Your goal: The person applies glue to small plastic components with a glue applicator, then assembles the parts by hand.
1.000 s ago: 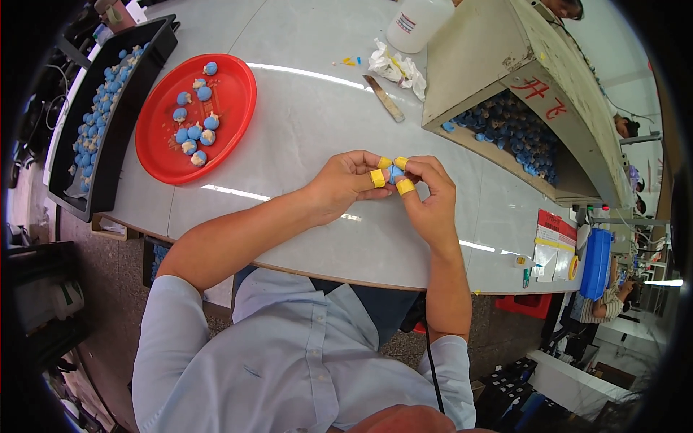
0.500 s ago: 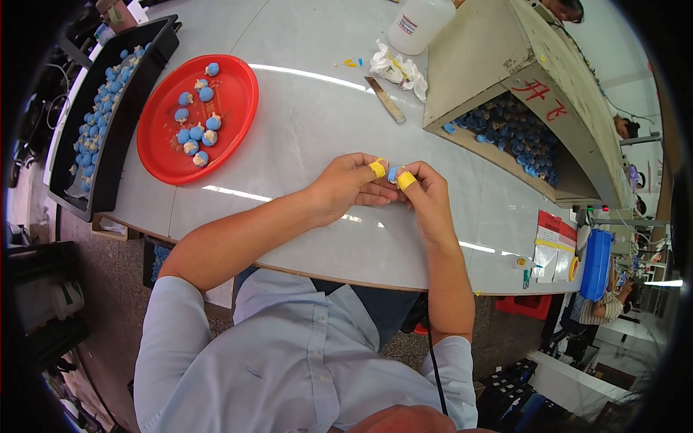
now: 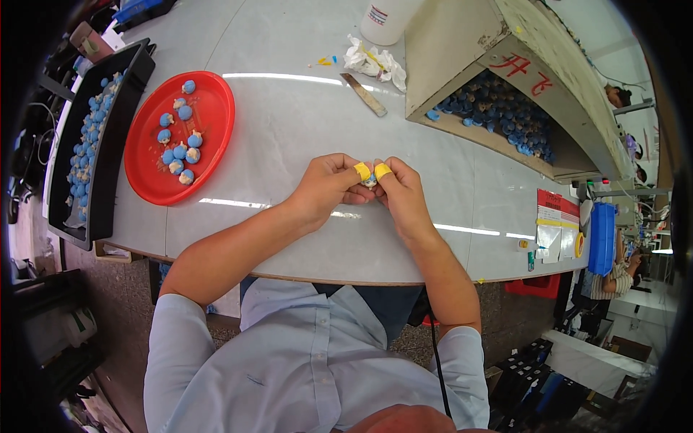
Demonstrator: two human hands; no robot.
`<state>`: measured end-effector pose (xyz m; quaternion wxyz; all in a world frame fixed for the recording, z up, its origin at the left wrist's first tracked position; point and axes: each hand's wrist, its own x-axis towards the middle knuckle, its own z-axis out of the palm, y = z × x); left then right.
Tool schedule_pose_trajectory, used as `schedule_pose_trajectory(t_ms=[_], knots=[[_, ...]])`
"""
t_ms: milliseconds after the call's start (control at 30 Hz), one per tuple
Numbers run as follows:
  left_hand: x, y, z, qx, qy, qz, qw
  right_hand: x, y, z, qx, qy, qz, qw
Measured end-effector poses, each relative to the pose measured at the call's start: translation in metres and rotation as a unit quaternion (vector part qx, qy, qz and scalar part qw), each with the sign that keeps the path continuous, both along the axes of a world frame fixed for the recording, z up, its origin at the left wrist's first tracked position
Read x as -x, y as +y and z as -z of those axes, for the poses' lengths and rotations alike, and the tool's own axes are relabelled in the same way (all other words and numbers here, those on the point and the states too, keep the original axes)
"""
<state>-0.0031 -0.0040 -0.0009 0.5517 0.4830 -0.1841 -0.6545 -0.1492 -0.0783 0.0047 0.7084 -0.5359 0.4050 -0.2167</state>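
Over the middle of the table my left hand [image 3: 325,189] and my right hand [image 3: 406,196] meet, both thumbs wrapped in yellow tape. Pinched between their fingertips is a small blue-and-cream ball-shaped piece [image 3: 369,182], mostly covered by the thumbs. Left of my hands, a round red plate [image 3: 214,115] carries several similar pieces [image 3: 193,154], blue with cream parts. Farther left, more of them fill a long black tray [image 3: 121,144]. On the right, a cream-grey box [image 3: 449,43] opens toward me, with many blue pieces [image 3: 498,108] heaped inside.
Beyond my hands lie a flat metal strip [image 3: 364,94] and crumpled white tissue [image 3: 374,62]; a white bottle [image 3: 382,25] stands behind. At the right end are a red-and-white packet [image 3: 557,211], a yellow tape roll [image 3: 580,245] and a blue bin [image 3: 601,238].
My hands have drawn closer together, thumbs pressing on the piece, which now shows cream at its lower side. The view has shifted slightly.
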Motion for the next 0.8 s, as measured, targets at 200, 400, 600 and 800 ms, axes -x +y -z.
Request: schedule_pose_trajectory(t_ms=[200, 400, 600, 800], knots=[[0.002, 0.001, 0.002, 0.001, -0.011, -0.009, 1.000, 0.000, 0.002, 0.007, 0.019, -0.020, 0.002, 1.000], [0.006, 0.000, 0.002, 0.004, -0.023, -0.014, 1.000, 0.001, 0.002, 0.008, 0.040, -0.014, 0.001, 0.999], [0.008, 0.003, 0.004, 0.011, -0.030, -0.020, 0.999, 0.002, 0.003, 0.011, 0.046, -0.014, -0.002, 0.999], [0.010, 0.002, 0.004, 0.012, -0.039, -0.023, 0.999, 0.002, 0.004, 0.010, 0.049, -0.016, -0.002, 0.999]])
